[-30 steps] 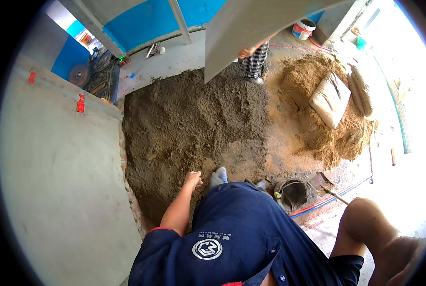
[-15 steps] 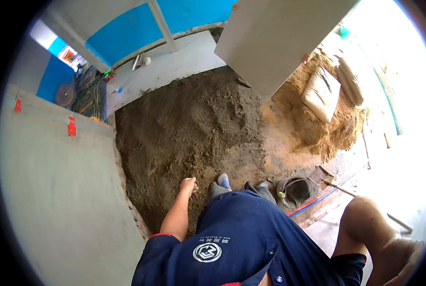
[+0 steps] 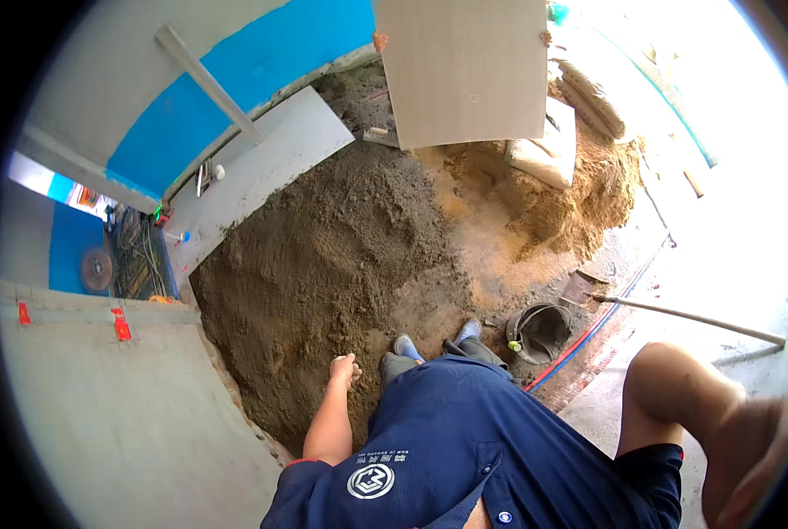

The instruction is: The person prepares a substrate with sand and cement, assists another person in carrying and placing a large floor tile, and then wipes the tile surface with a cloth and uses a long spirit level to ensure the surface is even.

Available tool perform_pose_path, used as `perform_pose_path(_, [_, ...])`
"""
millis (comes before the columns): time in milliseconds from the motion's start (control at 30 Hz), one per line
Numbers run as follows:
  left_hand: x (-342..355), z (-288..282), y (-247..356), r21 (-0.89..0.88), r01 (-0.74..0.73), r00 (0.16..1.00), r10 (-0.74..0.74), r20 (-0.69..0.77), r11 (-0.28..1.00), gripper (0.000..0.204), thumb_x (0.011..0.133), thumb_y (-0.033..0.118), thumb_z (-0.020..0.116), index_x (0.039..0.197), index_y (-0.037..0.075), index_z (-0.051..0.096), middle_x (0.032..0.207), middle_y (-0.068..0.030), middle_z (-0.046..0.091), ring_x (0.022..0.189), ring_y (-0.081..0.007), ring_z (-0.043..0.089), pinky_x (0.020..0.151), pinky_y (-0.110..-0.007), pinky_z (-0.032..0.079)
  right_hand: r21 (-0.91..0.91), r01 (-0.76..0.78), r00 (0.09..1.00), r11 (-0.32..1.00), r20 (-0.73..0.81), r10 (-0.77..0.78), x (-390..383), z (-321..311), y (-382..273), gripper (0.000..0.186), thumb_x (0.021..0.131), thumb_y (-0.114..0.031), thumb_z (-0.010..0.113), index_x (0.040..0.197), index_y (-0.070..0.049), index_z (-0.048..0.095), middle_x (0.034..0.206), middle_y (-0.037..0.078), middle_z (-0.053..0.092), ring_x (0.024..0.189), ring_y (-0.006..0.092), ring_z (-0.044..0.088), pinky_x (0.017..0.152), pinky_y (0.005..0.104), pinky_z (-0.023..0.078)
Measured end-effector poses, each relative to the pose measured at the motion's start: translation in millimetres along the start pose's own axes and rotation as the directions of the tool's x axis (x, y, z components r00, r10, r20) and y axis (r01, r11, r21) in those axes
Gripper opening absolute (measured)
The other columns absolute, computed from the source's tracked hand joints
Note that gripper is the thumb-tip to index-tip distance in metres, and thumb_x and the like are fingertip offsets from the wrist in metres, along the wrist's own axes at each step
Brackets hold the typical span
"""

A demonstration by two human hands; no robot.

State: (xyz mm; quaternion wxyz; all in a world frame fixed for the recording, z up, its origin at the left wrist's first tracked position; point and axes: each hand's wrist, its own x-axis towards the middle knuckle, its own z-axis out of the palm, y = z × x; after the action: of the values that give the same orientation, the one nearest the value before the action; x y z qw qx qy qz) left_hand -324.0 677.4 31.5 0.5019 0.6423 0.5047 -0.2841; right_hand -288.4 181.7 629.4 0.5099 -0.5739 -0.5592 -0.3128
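Beyond the bare mud [image 3: 323, 247], the board [image 3: 473, 75] is now turning to face us; left hand [image 3: 344, 370] is curling closed, right hand [image 3: 755, 458] is blurring, grip can't tell.

Near 12 o'clock, a pale panel [image 3: 471, 88] is showing a smooth, matt face; around 10, the dark mix [image 3: 341, 229] is looking coarse and crumbly. At 3, the shovel shaft [image 3: 694, 319] is looking wooden; at 4, the bucket [image 3: 545, 317] is looking grimy; at 5, the blue shirt [image 3: 464, 423] is showing matt cloth.
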Motion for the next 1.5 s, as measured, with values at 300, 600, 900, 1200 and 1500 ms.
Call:
perform_pose_path(300, [8, 103, 42, -0.011, -0.013, 0.998, 0.013, 0.058, 1.0, 0.03, 0.097, 0.031, 0.055, 0.101, 0.001, 0.06, 0.081, -0.0107, 0.065, 0.062, -0.023, 0.066, 0.053, -0.038, 0.051, 0.133, -0.898, 0.258, 0.419, -0.613, 0.747, -199, -71, 102, 0.014, 0.095, -0.007, 0.052, 0.1, 0.002, 0.062, 0.076, 0.004, 0.054, 0.063, 0.0114, 0.052, 0.06, 0.0252, 0.044])
perform_pose_path(600, [-34, 268, 161, 0.227, -0.161, 0.97, 0.113, 0.214, 0.96, 0.031, 0.096, 0.028, 0.058, 0.114, 0.003, 0.06, 0.089, -0.0101, 0.063, 0.067, -0.0213, 0.062, 0.05, -0.034, 0.046, 0.504, -0.859, -0.424, -0.094, -0.595, 0.682, -447, -106, 90, 0.016, 0.093, -0.014, 0.059, 0.101, 0.0, 0.065, 0.071, -0.001, 0.055, 0.055, 0.0071, 0.051, 0.051, 0.0239, 0.045])
perform_pose_path(900, [-1, 372, 441, 0.25, -0.614, 0.785, 0.547, 0.291, 0.749, 0.035, 0.093, 0.034, 0.062, 0.069, 0.012, 0.048, 0.059, -0.0006, 0.048, 0.043, -0.0143, 0.037, 0.04, -0.031, 0.028, 0.588, -0.789, -0.574, -0.177, -0.604, 0.553, -497, -143, 146, 0.017, 0.093, -0.013, 0.058, 0.101, 0.0, 0.064, 0.073, 0.0, 0.057, 0.054, 0.0083, 0.053, 0.05, 0.0252, 0.046])
perform_pose_path(1200, [-12, 453, 947, -0.221, -0.764, 0.631, 0.773, -0.059, 0.607, 0.111, 0.076, 0.069, 0.069, 0.146, -0.008, 0.03, 0.133, -0.0166, 0.051, 0.124, -0.0254, 0.048, 0.107, -0.036, 0.033, 0.632, -0.69, -0.723, -0.353, -0.574, 0.384, -549, -202, 289, 0.018, 0.091, -0.014, 0.059, 0.101, -0.001, 0.063, 0.075, 0.003, 0.058, 0.049, 0.0119, 0.052, 0.044, 0.0273, 0.044])
perform_pose_path(1500, [44, 550, 991, -0.388, -0.831, 0.534, 0.768, -0.353, 0.399, 0.088, 0.089, 0.055, 0.064, 0.141, -0.01, 0.038, 0.146, -0.02, 0.044, 0.127, -0.0323, 0.05, 0.106, -0.044, 0.041, 0.519, -0.645, -0.76, -0.561, -0.359, 0.542, -657, -285, 538, 0.029, 0.092, -0.024, 0.063, 0.108, 0.0, 0.063, 0.083, 0.007, 0.065, 0.065, 0.015, 0.062, 0.057, 0.0293, 0.05])
